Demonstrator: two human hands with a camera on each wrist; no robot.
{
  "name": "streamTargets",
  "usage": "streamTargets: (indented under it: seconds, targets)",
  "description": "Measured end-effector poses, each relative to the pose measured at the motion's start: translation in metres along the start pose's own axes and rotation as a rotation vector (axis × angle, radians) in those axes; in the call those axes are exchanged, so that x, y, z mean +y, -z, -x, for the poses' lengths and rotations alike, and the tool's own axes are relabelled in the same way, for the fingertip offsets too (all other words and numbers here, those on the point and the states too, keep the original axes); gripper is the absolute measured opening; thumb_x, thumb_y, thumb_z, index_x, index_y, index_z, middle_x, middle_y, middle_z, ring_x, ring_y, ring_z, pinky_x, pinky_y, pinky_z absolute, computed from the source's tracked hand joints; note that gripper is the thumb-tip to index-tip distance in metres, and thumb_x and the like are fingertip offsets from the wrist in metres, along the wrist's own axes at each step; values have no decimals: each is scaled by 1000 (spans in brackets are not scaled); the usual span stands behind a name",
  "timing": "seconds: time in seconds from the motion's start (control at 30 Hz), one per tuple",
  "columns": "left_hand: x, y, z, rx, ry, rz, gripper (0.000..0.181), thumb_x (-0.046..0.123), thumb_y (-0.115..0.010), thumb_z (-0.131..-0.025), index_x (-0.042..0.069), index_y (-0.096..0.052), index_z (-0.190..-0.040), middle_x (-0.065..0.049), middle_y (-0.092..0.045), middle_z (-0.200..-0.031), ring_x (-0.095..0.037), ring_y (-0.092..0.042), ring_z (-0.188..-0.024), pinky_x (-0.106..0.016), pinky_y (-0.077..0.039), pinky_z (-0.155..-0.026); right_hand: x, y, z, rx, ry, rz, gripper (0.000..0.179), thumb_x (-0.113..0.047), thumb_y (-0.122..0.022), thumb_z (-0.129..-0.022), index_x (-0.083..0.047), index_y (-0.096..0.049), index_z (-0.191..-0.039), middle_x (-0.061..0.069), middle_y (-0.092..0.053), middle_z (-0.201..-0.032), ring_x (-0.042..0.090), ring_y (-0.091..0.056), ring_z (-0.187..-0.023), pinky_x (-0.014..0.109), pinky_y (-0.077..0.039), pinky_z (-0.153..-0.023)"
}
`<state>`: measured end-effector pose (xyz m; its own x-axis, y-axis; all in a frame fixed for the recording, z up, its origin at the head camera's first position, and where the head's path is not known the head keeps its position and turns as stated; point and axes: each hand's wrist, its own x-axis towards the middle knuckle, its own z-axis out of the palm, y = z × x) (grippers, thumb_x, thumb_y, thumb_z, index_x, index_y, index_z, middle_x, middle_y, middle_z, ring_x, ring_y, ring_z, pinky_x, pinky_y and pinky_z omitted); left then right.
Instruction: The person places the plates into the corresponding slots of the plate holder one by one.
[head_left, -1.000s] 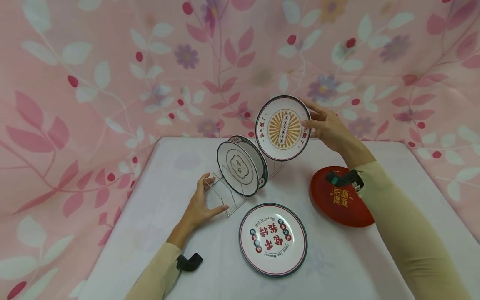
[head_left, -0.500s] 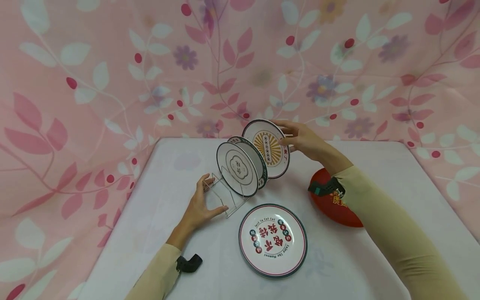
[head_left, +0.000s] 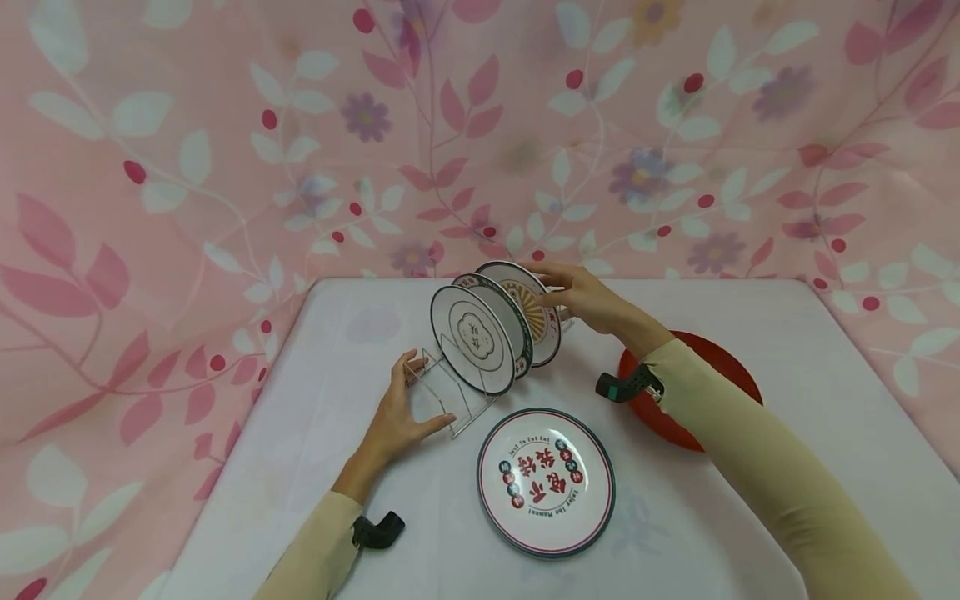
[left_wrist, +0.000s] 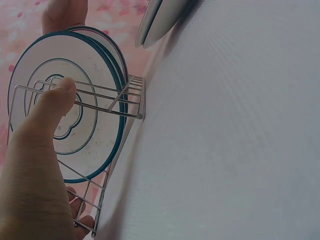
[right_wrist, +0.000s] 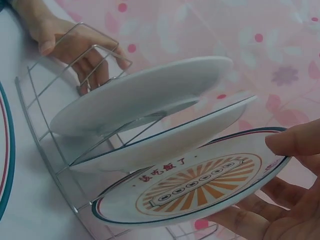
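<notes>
A wire dish rack stands on the table with two plates upright in it: a front plate with a grey emblem, and a dark-rimmed plate behind it. My left hand grips the rack's near end, thumb and fingers spread around its wires. My right hand pinches the edge of a plate with an orange sunburst, thumb on its face and fingers behind. That plate stands tilted in the rack's far part, behind the other two; its lower edge is down among the wires in the right wrist view.
A white plate with red characters lies flat on the table, in front of the rack. To the right, partly under the right forearm, is a red plate. A pink floral cloth hangs behind the table.
The right hand has lowered the sunburst plate, moving it leftward and down from above the rack into its far part. The left hand has stayed on the rack.
</notes>
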<state>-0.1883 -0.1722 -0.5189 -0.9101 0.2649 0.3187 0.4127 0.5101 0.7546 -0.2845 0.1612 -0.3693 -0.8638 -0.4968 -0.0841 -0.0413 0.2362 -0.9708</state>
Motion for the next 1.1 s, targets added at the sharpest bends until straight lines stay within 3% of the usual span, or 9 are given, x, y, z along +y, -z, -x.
streamTargets:
  seconds: [0.3, 0.7, 0.87, 0.97, 1.1]
  targets:
    - [1, 0, -3, -5, 3, 3, 116, 38, -88, -69, 29, -10, -155, -8, -44, -148, -29, -46, -127, -48, -36, -108, 2, -6, -10, -43, -7, -24, 62, -5, -53, -98, -20, -32, -154, 22, -46, -141, 35, -55, -118, 54, -53, -91]
    - [1, -2, 1, -2, 36, 14, 117, 36, -89, -69, 31, -10, -154, -8, -44, -148, -32, -45, -131, -53, -34, -110, 11, -6, -5, 11, -72, -59, 56, -20, -56, -100, -21, -36, -153, 16, -42, -149, 34, -44, -135, 59, -42, -104]
    - [2, -4, 3, -1, 42, 17, 117, 39, -89, -69, 30, -10, -155, -8, -43, -148, -32, -44, -133, -55, -34, -110, 9, -1, 15, 63, -10, -190, 55, -21, -55, -101, -18, -36, -153, 14, -39, -154, 31, -43, -138, 51, -39, -110]
    - [2, -4, 3, 4, 35, 2, 118, 39, -89, -68, 30, -9, -155, -8, -43, -148, -31, -45, -133, -54, -35, -109, 7, 3, 36, 47, 44, -262, 53, -20, -51, -102, -16, -36, -153, 16, -40, -153, 31, -46, -137, 44, -42, -109]
    - [2, -2, 1, 7, 26, -9, 118, 37, -90, -68, 30, -10, -155, -9, -44, -148, -31, -45, -131, -53, -35, -109, 14, 1, 71, 19, 82, -275, 49, -20, -48, -104, -14, -37, -152, 16, -43, -152, 26, -50, -134, 39, -48, -103]
